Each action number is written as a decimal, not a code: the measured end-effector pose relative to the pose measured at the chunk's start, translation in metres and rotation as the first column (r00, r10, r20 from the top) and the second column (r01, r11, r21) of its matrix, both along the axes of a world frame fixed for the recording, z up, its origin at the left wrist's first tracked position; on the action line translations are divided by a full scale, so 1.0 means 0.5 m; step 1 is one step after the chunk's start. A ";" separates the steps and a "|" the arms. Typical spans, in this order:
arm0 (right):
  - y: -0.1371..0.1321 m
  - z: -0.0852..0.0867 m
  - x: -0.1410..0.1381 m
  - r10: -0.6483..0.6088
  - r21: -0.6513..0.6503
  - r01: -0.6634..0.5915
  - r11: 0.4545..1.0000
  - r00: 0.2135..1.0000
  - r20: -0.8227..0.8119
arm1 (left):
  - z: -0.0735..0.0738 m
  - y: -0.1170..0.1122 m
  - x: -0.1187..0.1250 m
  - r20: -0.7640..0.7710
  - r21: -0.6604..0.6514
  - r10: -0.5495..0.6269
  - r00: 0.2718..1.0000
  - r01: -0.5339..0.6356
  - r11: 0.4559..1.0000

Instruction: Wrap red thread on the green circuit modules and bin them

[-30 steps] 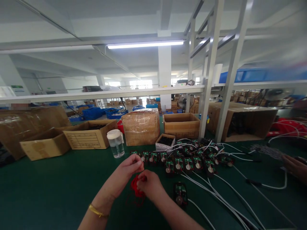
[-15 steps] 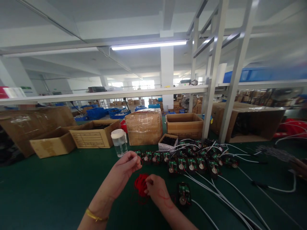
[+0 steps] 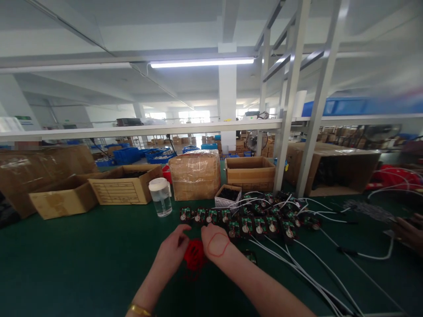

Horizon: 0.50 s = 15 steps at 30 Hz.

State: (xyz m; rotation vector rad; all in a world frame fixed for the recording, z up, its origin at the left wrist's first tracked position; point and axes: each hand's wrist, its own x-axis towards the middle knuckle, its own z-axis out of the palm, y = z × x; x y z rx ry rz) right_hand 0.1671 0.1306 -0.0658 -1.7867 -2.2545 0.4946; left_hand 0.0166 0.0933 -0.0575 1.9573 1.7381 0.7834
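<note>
My left hand [image 3: 172, 248] is low over the green table, at the left edge of a tangled bundle of red wire [image 3: 194, 254]. Its thumb and forefinger are apart, and I see nothing between them. My right hand [image 3: 213, 237] reaches forward on the bundle's right side, just short of a row of black units with green circuit boards [image 3: 212, 216]. Its fingertips are hidden behind the hand, so what they hold cannot be seen. A thin red loop [image 3: 218, 255] lies across the back of my right wrist. Under my right forearm, one more black unit [image 3: 250, 256] is partly covered.
A clear lidded jug [image 3: 160, 200] stands behind my left hand. Cardboard boxes [image 3: 194, 176] and a small patterned box [image 3: 228, 197] line the back. White cables [image 3: 297, 268] run across the right side. Another person's hand [image 3: 410, 231] is at the far right.
My left hand has come down and its pinch has loosened. My right hand has moved from the red bundle forward to the row of units. The view has shifted slightly.
</note>
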 end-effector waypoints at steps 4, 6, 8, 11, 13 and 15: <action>-0.026 -0.004 0.011 -0.093 0.056 0.087 0.995 0.987 0.128 | -0.069 -0.008 0.009 -0.246 0.004 0.141 0.959 -0.145 0.989; -0.032 -0.009 0.012 -0.124 0.090 0.110 0.990 0.979 0.162 | -0.084 -0.019 0.022 -0.331 0.019 0.168 0.928 -0.172 0.985; -0.033 -0.013 0.013 -0.151 0.130 0.127 0.983 0.970 0.189 | -0.080 -0.032 0.037 -0.371 0.050 0.169 0.913 -0.162 0.985; -0.034 -0.017 0.013 -0.159 0.187 0.118 0.975 0.962 0.222 | -0.047 -0.056 0.056 -0.174 0.157 0.122 0.977 -0.095 0.983; -0.040 -0.019 0.012 -0.131 0.210 0.080 0.974 0.962 0.240 | -0.017 -0.071 0.070 -0.002 0.243 0.019 1.000 -0.018 0.970; -0.053 -0.022 0.008 -0.084 0.228 0.024 0.973 0.963 0.255 | 0.013 -0.083 0.084 0.043 0.261 -0.127 0.991 0.112 0.959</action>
